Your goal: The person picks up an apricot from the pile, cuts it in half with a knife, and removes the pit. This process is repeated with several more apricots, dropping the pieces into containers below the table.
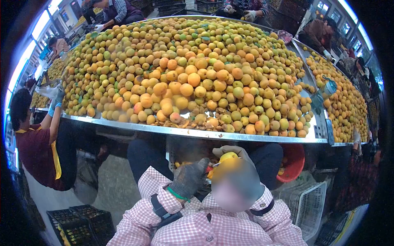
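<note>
My left hand, in a dark glove with a green cuff, is closed in front of my chest. It grips a small tool with a red part and a thin pale edge, mostly hidden, which may be a knife or peeler. In a light grey glove, my right hand is closed around a yellow apricot, the tool's edge against or close to it. A blurred patch hides the lower part of that hand. Beyond both hands, a large heap of apricots covers a metal-edged table; brown scraps lie near its front.
Below the table's right side stands a red bucket, with a white crate nearby. Black crates sit at lower left. A bottle rests on the right divider. Co-workers surround the table, including a person at left.
</note>
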`<state>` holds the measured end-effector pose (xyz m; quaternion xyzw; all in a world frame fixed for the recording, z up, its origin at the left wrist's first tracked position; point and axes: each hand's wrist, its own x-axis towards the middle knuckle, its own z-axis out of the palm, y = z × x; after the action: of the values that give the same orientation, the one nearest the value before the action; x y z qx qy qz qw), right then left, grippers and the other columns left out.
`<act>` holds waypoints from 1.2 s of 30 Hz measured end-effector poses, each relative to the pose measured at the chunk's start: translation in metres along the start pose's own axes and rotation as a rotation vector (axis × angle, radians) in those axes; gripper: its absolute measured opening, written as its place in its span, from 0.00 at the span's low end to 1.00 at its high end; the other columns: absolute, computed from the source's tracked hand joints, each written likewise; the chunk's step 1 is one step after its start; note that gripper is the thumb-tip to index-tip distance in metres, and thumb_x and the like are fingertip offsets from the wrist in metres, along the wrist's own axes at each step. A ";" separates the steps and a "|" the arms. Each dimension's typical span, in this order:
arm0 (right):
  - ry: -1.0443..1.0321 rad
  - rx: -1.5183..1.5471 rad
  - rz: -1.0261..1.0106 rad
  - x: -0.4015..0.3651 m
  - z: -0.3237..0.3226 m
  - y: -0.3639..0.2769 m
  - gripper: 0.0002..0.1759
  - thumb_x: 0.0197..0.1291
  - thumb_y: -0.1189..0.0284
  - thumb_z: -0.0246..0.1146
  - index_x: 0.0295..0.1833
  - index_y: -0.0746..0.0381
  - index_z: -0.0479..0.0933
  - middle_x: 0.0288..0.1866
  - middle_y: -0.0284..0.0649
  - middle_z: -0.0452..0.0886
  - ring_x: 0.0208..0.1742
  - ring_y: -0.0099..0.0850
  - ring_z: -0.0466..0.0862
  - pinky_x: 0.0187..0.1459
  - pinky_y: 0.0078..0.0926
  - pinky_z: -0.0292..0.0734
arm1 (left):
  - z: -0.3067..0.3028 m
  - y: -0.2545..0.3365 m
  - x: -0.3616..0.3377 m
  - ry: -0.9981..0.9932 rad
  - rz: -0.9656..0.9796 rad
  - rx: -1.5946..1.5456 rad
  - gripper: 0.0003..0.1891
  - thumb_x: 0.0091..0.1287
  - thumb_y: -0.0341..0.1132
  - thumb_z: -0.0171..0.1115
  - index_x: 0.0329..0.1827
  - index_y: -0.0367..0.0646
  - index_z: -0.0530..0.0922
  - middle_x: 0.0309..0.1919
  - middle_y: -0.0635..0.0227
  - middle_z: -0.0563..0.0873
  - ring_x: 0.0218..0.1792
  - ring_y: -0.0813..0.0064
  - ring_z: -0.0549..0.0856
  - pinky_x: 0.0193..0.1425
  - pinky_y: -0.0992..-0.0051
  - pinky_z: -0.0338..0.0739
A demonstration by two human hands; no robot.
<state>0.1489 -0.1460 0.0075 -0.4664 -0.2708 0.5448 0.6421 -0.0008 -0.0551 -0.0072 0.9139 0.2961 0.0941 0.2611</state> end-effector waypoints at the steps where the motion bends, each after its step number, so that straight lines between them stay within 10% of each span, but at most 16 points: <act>1: -0.003 0.209 -0.061 0.001 0.006 0.006 0.35 0.54 0.69 0.68 0.63 0.66 0.59 0.61 0.48 0.70 0.65 0.38 0.69 0.65 0.34 0.66 | -0.002 0.003 -0.001 0.046 0.012 -0.018 0.12 0.58 0.35 0.59 0.43 0.43 0.73 0.23 0.55 0.82 0.25 0.53 0.83 0.26 0.58 0.75; 7: 0.035 0.395 -0.095 0.006 0.017 0.006 0.31 0.59 0.66 0.63 0.63 0.66 0.61 0.60 0.48 0.72 0.66 0.37 0.69 0.66 0.32 0.63 | -0.009 -0.003 0.002 0.007 -0.063 -0.054 0.13 0.59 0.36 0.59 0.46 0.44 0.73 0.25 0.51 0.82 0.30 0.51 0.84 0.31 0.55 0.75; 10: -0.003 -0.044 -0.164 0.008 0.011 0.010 0.30 0.61 0.63 0.61 0.63 0.66 0.62 0.60 0.47 0.72 0.66 0.37 0.68 0.67 0.33 0.61 | -0.012 0.009 0.003 -0.053 -0.119 -0.070 0.14 0.60 0.37 0.58 0.48 0.44 0.71 0.26 0.49 0.82 0.31 0.50 0.84 0.32 0.54 0.76; 15: -0.088 0.470 -0.114 0.016 0.015 0.024 0.32 0.62 0.55 0.58 0.63 0.66 0.62 0.60 0.47 0.72 0.65 0.36 0.69 0.69 0.35 0.57 | 0.003 0.006 -0.003 0.026 -0.157 -0.196 0.16 0.62 0.40 0.58 0.51 0.44 0.73 0.30 0.50 0.83 0.32 0.49 0.84 0.35 0.55 0.76; 20: 0.076 -0.160 -0.095 0.013 0.002 0.019 0.35 0.49 0.70 0.71 0.61 0.65 0.63 0.49 0.39 0.75 0.50 0.28 0.77 0.55 0.26 0.73 | -0.019 0.006 0.000 -0.098 -0.147 -0.196 0.19 0.64 0.41 0.57 0.55 0.43 0.70 0.30 0.48 0.83 0.33 0.48 0.84 0.36 0.54 0.76; 31: 0.217 -0.199 -0.201 0.011 0.017 0.016 0.27 0.58 0.75 0.64 0.61 0.65 0.62 0.52 0.42 0.74 0.51 0.29 0.78 0.54 0.26 0.75 | -0.016 0.005 0.002 -0.036 -0.121 -0.037 0.14 0.60 0.35 0.56 0.47 0.40 0.72 0.24 0.51 0.82 0.29 0.53 0.85 0.30 0.57 0.77; 34: 0.150 0.459 -0.090 0.014 0.028 0.027 0.19 0.65 0.71 0.57 0.58 0.66 0.65 0.51 0.39 0.74 0.50 0.27 0.77 0.52 0.23 0.75 | -0.005 0.003 0.004 0.090 -0.118 -0.062 0.12 0.62 0.41 0.57 0.45 0.46 0.72 0.22 0.53 0.82 0.28 0.51 0.84 0.29 0.55 0.75; 36: 0.159 0.346 -0.112 0.010 0.029 0.030 0.19 0.65 0.71 0.57 0.59 0.66 0.65 0.51 0.39 0.75 0.49 0.27 0.77 0.52 0.23 0.75 | -0.005 0.002 0.005 0.062 -0.134 -0.018 0.12 0.63 0.40 0.56 0.45 0.46 0.72 0.23 0.53 0.82 0.28 0.52 0.84 0.29 0.55 0.75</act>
<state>0.1134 -0.1286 -0.0088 -0.3749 -0.1468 0.5081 0.7614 0.0030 -0.0516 -0.0016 0.8864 0.3637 0.1074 0.2656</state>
